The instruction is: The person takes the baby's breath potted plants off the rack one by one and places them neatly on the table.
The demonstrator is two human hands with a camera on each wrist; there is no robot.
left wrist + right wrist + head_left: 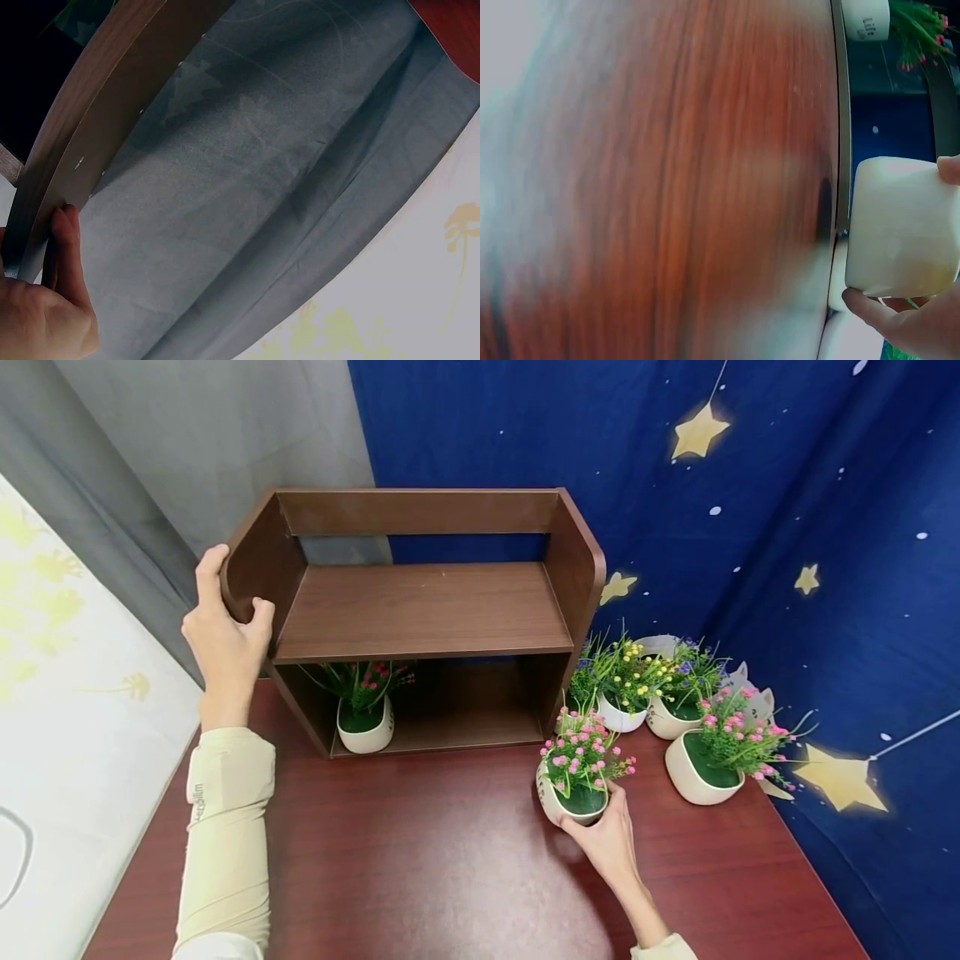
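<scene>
A two-tier brown wooden shelf (427,610) stands on the table. My left hand (225,643) grips the front edge of its left side panel (82,142), thumb on the inner face and fingers on the outer face. My right hand (611,843) holds a cream pot (900,232) with pink flowers (581,752) between thumb and fingers, in front of the shelf's right corner. The pot appears raised off the table in the right wrist view. In the lower tier, at the left, sits a white pot (367,735) with red flowers.
Several potted plants are grouped right of the shelf, including a yellow-flowered one (626,714) and a pink-flowered one (705,772) nearest the table's right edge. Behind hang a blue star-patterned curtain (750,527) and a grey curtain (225,427). The reddish-brown table (412,843) extends in front.
</scene>
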